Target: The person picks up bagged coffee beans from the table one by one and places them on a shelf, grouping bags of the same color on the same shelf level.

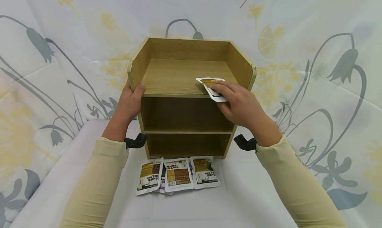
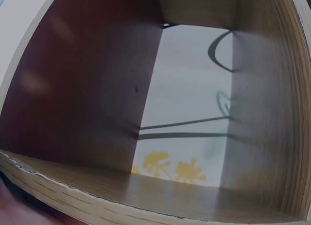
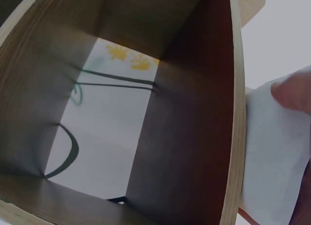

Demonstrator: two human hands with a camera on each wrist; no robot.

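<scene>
A small wooden shelf unit [image 1: 187, 132] stands upright, with an open top tier and two compartments below. My left hand [image 1: 129, 102] grips its left side panel near the top front corner, thumb inside and fingers behind the outer face. In my right hand [image 1: 243, 103] is a white-edged food pouch [image 1: 211, 85], pinched over the front edge of the top tier. The right wrist view shows the pouch's plain white back [image 3: 272, 152] beside the shelf's edge, with a fingertip [image 3: 291, 93] on it. The hand hides part of the pouch's printed face.
Several similar pouches [image 1: 179, 175] lie overlapping on the white cloth [image 1: 185, 211] in front of the shelf's base, one purple-edged pouch [image 1: 162, 185] partly underneath. A flower-printed curtain [image 1: 313, 88] hangs behind and along both sides.
</scene>
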